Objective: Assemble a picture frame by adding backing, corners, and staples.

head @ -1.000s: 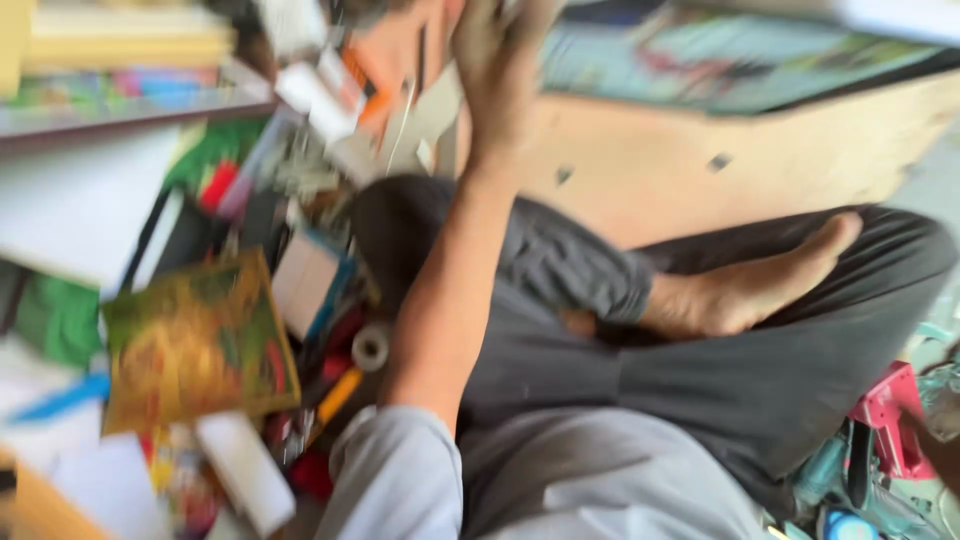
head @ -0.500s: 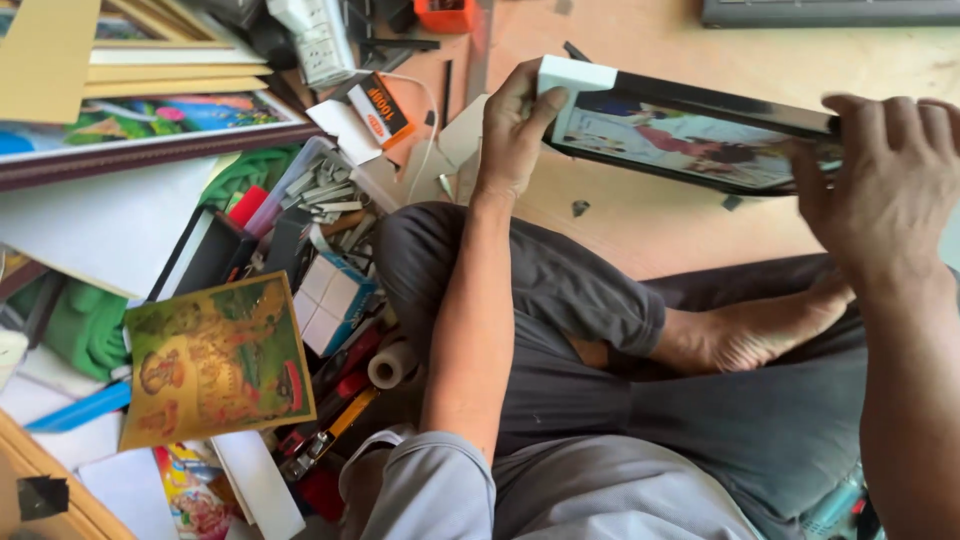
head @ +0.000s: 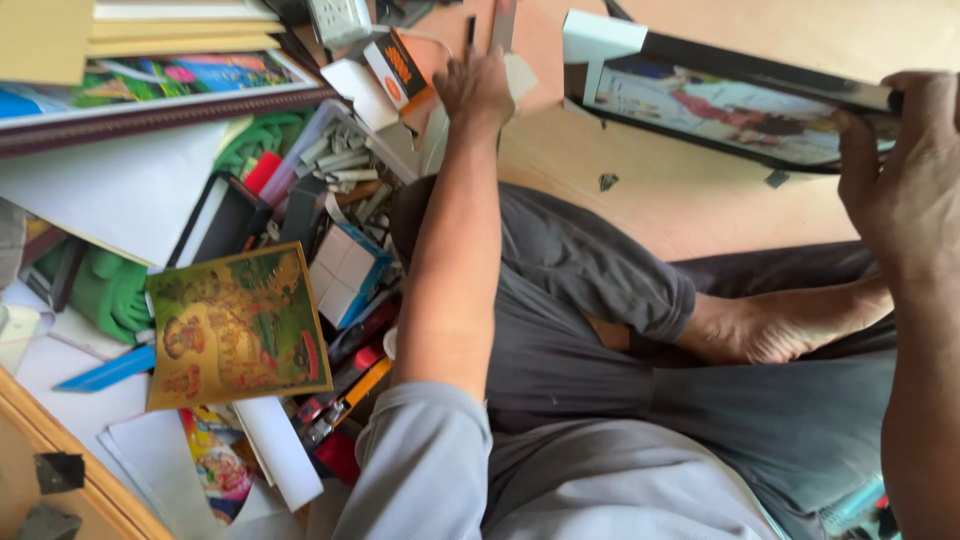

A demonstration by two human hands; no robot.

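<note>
My right hand [head: 905,175] grips the right end of a black-framed picture [head: 720,110] and holds it tilted above the wooden floor [head: 680,205]. A white corner guard [head: 598,40] caps the frame's left end. My left hand [head: 478,90] is stretched forward off the frame, back up, resting among clutter beside a small orange box [head: 400,65] and a beige card piece [head: 520,75]. Its fingers are hidden, so a hold on anything does not show. I sit cross-legged in grey trousers, with one bare foot [head: 770,325] showing.
A golden picture print [head: 235,325] lies at the left on white sheets. A long framed picture [head: 150,95] lies at the top left. Small white boxes [head: 345,275], green cloth [head: 110,290] and several tools [head: 345,395] crowd the space beside my left arm.
My left hand has let go of the frame's left corner and moved left to the clutter. My right hand still holds the frame, which now sits further right in view.
</note>
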